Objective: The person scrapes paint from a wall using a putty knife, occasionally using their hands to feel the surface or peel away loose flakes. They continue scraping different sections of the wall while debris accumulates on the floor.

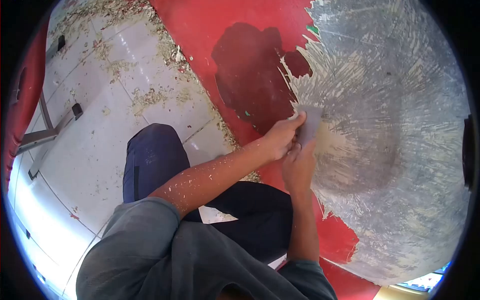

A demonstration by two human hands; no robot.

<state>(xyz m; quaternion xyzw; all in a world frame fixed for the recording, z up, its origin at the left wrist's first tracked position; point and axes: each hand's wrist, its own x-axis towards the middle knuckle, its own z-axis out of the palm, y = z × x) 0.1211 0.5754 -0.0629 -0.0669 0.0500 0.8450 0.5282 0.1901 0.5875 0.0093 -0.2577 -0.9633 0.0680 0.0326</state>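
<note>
My left hand (284,137) is closed on a flat grey scraper blade (311,122), the thumb lying on its face. Just below, my right hand (300,162) is closed round the lower part of the same blade. The blade's far edge lies at the border between red paint (200,20) and a large scraped grey surface (400,150) with pale streaks. A dark red patch (247,75) shows on the paint beyond my hands. Ragged pale edges run along the paint border. The scraper's handle, if any, is hidden by my fingers.
Pale flakes (150,100) lie scattered on the white tiled floor (75,175), thickest along the red edge. At the far left is a red object (32,80) with metal legs (40,135). My bent knee (155,155) is left of my arms.
</note>
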